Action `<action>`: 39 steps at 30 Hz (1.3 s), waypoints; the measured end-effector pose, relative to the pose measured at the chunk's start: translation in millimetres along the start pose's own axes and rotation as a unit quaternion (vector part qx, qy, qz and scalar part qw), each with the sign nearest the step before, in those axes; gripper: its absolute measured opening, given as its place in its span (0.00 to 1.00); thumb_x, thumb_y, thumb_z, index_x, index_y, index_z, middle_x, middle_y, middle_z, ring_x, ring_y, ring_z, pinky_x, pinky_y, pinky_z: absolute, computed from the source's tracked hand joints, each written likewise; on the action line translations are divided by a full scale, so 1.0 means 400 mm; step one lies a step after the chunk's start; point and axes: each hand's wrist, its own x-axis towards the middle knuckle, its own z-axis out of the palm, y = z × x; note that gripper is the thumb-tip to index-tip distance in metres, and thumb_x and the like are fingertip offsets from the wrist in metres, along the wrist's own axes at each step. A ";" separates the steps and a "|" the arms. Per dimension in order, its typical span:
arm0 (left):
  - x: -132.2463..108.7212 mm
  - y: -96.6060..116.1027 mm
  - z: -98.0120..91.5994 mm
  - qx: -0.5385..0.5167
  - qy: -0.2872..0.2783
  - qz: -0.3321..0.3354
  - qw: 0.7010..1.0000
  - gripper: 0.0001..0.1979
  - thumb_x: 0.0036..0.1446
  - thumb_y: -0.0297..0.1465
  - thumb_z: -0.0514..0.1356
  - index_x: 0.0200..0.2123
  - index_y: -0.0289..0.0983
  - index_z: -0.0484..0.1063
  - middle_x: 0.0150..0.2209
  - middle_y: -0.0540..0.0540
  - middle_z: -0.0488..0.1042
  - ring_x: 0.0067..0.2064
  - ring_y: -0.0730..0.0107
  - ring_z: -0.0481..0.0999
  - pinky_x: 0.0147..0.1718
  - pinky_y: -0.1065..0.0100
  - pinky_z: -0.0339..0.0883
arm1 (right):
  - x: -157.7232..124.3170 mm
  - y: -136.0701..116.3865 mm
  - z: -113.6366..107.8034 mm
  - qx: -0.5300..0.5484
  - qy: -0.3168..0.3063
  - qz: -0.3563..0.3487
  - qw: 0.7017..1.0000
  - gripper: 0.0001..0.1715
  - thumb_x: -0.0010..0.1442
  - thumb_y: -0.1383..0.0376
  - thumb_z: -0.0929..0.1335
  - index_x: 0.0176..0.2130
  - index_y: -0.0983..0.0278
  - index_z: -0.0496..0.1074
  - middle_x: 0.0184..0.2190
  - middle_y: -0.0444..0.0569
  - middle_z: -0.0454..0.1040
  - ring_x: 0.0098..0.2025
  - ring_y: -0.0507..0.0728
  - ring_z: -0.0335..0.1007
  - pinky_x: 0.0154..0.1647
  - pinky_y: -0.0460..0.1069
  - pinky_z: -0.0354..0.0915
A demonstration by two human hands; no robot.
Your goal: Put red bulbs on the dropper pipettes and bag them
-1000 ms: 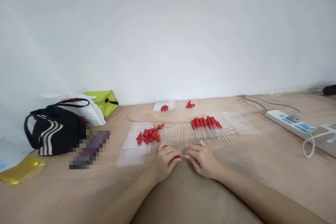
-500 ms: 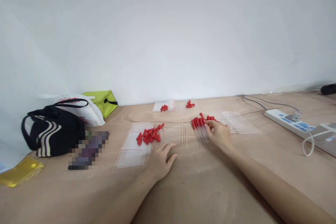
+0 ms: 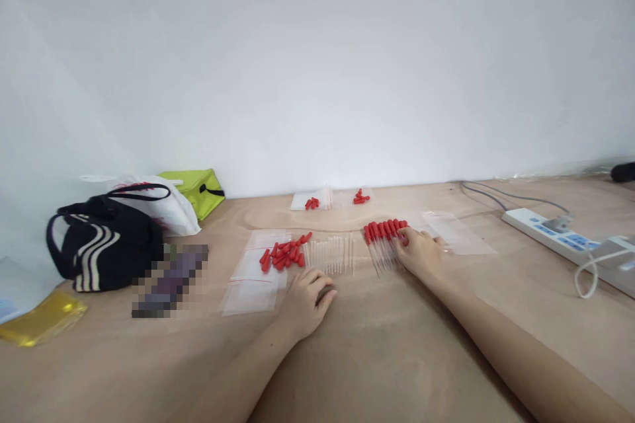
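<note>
My right hand [image 3: 421, 251] is closed at the right end of a row of glass droppers with red rubber bulbs [image 3: 381, 230], its fingertips pinching the end dropper. The droppers lie side by side, bulbs away from me, their clear tubes [image 3: 381, 259] pointing my way. Palm down on the table, my left hand [image 3: 305, 301] has its thumb apart from its bent fingers and holds nothing. Just beyond it lies a line of bare glass tubes [image 3: 330, 254]. Loose red rubber bulbs [image 3: 282, 254] are heaped to their left on clear zip bags [image 3: 253, 291].
Two small groups of red bulbs [image 3: 311, 203] lie by the wall on clear bags. Another clear bag [image 3: 461, 234] is right of the droppers. A power strip [image 3: 546, 228] with cables stands at the right; a black bag [image 3: 109, 251] and a green box-shaped bag [image 3: 198, 192] are left.
The bulb that stuck out of the dropper row is now level with the others. My right hand has shifted slightly right and down along the row. My left hand is almost still.
</note>
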 end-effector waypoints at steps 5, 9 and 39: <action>0.001 -0.001 -0.002 0.013 -0.008 -0.002 1.000 0.06 0.54 0.29 0.54 0.32 0.38 0.70 0.34 0.46 0.71 0.37 0.64 0.69 0.38 0.63 0.63 | -0.026 -0.047 -0.017 0.031 0.013 -0.065 0.997 0.12 0.55 0.63 0.59 0.32 0.62 0.71 0.30 0.49 0.74 0.36 0.58 0.65 0.34 0.51 0.45; 0.001 -0.001 0.000 0.019 -0.019 -0.001 1.000 0.06 0.54 0.29 0.54 0.32 0.37 0.70 0.34 0.45 0.71 0.37 0.64 0.69 0.38 0.62 0.63 | -0.057 -0.137 -0.022 0.049 -0.029 -0.128 0.990 0.12 0.56 0.62 0.60 0.31 0.63 0.70 0.28 0.49 0.74 0.35 0.58 0.65 0.36 0.51 0.45; 0.272 -0.152 -0.023 0.277 -0.012 -0.296 0.914 0.12 0.49 0.33 0.56 0.32 0.30 0.74 0.43 0.32 0.68 0.49 0.47 0.62 0.43 0.55 0.56 | -0.033 -0.249 -0.024 0.029 -0.225 -0.016 0.974 0.19 0.50 0.68 0.60 0.43 0.70 0.64 0.34 0.58 0.74 0.39 0.63 0.69 0.40 0.54 0.48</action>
